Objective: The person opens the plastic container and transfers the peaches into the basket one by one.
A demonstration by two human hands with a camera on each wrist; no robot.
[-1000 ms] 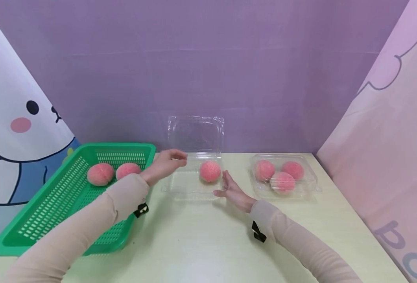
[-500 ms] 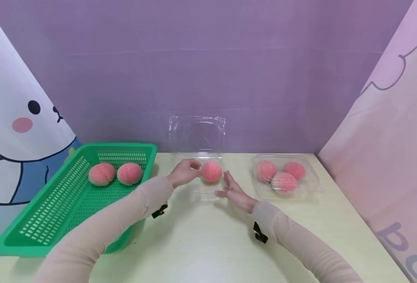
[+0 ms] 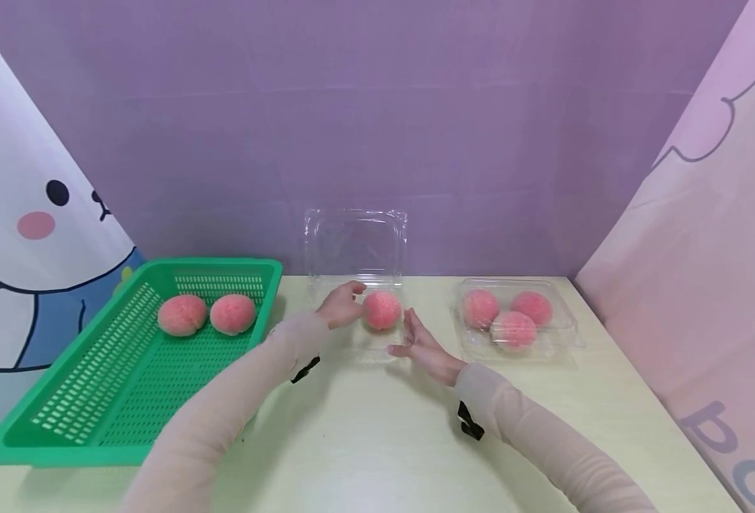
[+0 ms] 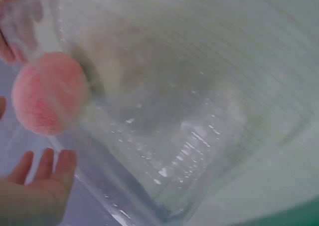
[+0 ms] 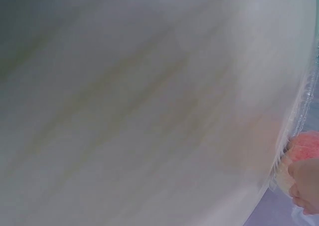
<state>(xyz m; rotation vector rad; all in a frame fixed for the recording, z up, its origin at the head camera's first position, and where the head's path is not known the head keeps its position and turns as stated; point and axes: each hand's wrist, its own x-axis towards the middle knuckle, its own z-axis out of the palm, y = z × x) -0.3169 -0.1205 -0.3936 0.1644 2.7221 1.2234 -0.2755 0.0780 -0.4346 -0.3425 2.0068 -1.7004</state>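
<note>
A pink fuzzy peach (image 3: 382, 309) sits in the right part of a clear plastic clamshell box (image 3: 355, 242), whose lid stands raised at the back. My left hand (image 3: 342, 305) is over the box's left part, beside the peach. In the left wrist view its loosely bent fingers (image 4: 46, 168) show a gap from the peach (image 4: 50, 94). My right hand (image 3: 430, 353) is at the box's right side, fingers straight along the wall and thumb by the front corner. The right wrist view shows that hand (image 5: 305, 186) only partly, at the edge.
On the left stands a green perforated basket (image 3: 134, 420) with two peaches (image 3: 207, 315) at its far end. To the right, a closed clear box (image 3: 547, 349) contains three peaches (image 3: 513, 330). A purple cloth (image 3: 377, 142) hangs behind the pale table (image 3: 365, 442).
My left hand has moved right from the basket's rim to beside the peach, then drawn slightly back from it. The right hand has kept its place at the box.
</note>
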